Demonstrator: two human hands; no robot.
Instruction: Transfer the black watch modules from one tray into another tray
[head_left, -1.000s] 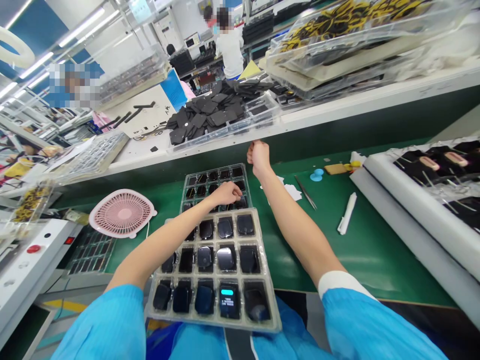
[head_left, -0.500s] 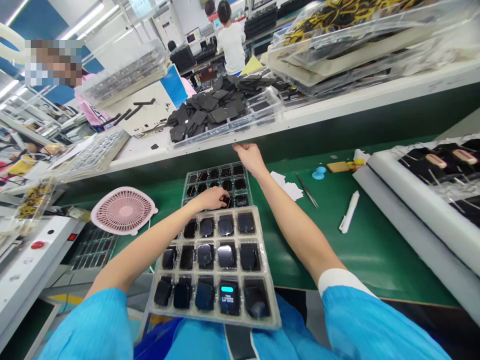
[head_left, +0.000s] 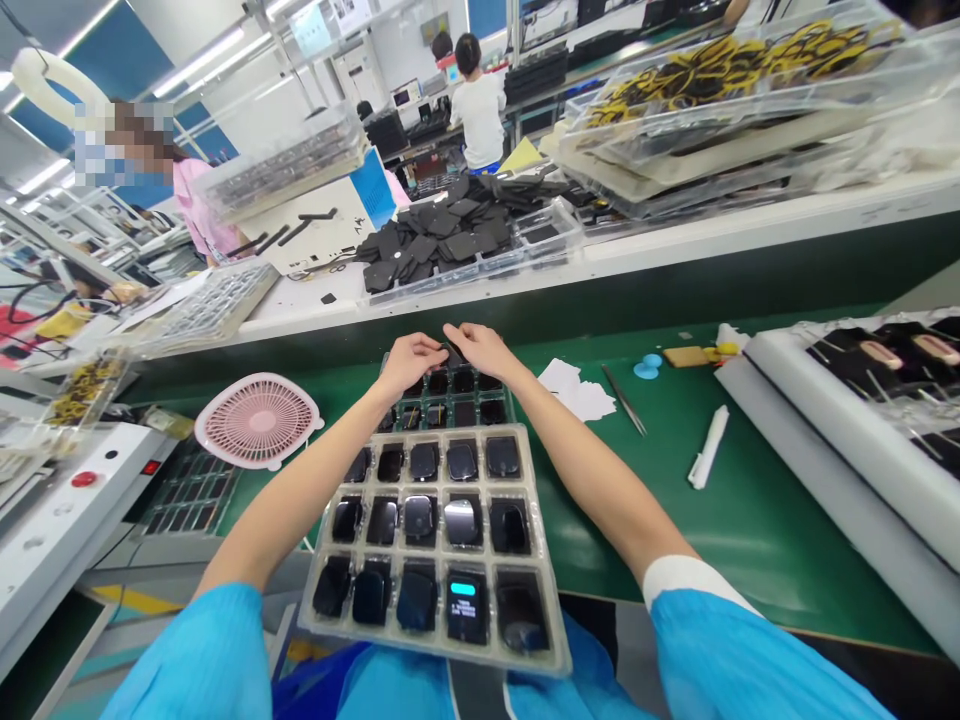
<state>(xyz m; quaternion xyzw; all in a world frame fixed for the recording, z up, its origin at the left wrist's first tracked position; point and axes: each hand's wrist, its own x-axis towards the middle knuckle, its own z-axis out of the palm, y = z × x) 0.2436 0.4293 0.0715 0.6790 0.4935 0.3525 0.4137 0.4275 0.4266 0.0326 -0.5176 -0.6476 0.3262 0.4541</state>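
My left hand and my right hand meet above the far end of a clear tray of dark square-faced pieces. Between their closed fingertips is a small dark piece, mostly covered by the fingers. It looks like one of the pieces from that tray, though its details are too small to tell. Closer to my body, a pale plastic tray overlaps the near edge of the clear one. Its compartments hold black smartwatch bodies, and one watch in the nearest row has a lit screen.
A pink fan stands to the left. White paper, tweezers and a white pen lie on the right of the green mat. A white rack borders the right side. Behind, a shelf holds a heap of black pieces.
My left hand has moved from the clear tray up and away to meet my right hand, and a small dark piece is now between them. The camera view has shifted slightly.
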